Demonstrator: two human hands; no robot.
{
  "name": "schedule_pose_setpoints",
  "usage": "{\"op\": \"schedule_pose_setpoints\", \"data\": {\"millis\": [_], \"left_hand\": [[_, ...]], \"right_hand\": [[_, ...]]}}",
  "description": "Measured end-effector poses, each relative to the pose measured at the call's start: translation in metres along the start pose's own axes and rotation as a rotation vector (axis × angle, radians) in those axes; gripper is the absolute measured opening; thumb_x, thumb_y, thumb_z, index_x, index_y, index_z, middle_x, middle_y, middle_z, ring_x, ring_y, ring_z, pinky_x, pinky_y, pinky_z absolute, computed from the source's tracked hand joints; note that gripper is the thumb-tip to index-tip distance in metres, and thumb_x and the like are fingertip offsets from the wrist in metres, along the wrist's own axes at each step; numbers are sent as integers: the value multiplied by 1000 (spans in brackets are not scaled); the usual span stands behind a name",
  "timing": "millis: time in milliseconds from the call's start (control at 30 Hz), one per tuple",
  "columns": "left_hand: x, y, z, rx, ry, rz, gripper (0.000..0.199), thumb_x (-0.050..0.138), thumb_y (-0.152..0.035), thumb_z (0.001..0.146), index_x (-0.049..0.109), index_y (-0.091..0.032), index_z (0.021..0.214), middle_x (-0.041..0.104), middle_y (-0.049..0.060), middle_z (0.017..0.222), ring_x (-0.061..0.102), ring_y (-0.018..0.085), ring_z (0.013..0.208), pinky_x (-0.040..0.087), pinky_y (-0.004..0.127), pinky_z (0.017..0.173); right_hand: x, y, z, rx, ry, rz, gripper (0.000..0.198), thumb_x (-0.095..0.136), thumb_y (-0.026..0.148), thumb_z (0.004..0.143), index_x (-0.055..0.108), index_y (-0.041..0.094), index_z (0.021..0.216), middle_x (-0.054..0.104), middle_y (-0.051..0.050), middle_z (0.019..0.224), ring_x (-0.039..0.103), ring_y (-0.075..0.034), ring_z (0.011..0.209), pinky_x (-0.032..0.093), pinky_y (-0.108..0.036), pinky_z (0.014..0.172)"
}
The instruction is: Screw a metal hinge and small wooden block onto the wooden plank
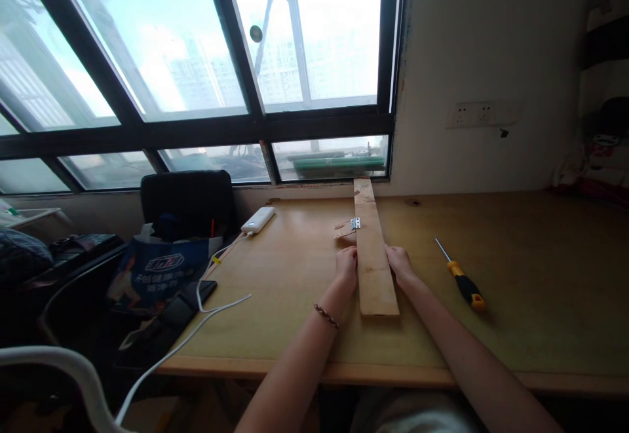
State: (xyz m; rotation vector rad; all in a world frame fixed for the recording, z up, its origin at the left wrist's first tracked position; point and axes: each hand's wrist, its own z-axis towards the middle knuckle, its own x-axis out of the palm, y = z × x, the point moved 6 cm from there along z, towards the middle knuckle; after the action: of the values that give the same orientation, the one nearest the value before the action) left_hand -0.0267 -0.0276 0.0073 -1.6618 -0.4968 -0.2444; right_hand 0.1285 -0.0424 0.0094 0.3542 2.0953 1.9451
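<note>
A long wooden board extends from the middle of the table toward the window. My left hand grips its left edge with curled fingers, and my right hand holds the right edge opposite. Fingertips of both hands are partly hidden by the board. At the board's left edge, beyond my left hand, sits a small metal hinge. A short piece of wood sticks out to the left beside the hinge. To the right of my right hand lies a screwdriver with a yellow and black handle.
The wooden table meets the wall below the window. A white power bank with a white cable lies on the left. Beyond the table's left edge are a blue bag and a black chair. Wall sockets are at back right.
</note>
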Motion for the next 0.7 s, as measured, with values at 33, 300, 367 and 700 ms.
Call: {"op": "schedule_pose_setpoints", "data": {"millis": [33,300,367,700], "left_hand": [[0,2,0,-39,24,-51,9,50,-7,62,54,-13,57,57,2,59,57,13,62,48,25,63],[3,1,1,-117,183,-105,12,56,-4,60,62,-12,66,66,9,70,63,21,77,52,37,76],[6,2,-2,-155,235,-106,13,56,-4,60,62,-11,69,66,10,73,64,24,80,51,40,78],[6,5,-3,-256,256,-168,30,50,6,54,62,-9,76,66,11,80,64,24,82,51,40,82]], "right_hand": [[0,0,-3,8,8,17,26,56,38,66,57,16,53,57,0,45,56,-17,53,41,-22,45],[11,-1,-8,186,155,328,16,56,28,66,59,15,58,62,-3,52,58,-16,50,45,-24,45],[11,-1,-8,206,146,346,14,55,25,66,58,14,57,62,-3,51,58,-16,49,45,-23,44],[10,2,-14,245,128,395,9,55,18,63,61,13,60,65,-4,55,60,-16,52,48,-22,46]]}}
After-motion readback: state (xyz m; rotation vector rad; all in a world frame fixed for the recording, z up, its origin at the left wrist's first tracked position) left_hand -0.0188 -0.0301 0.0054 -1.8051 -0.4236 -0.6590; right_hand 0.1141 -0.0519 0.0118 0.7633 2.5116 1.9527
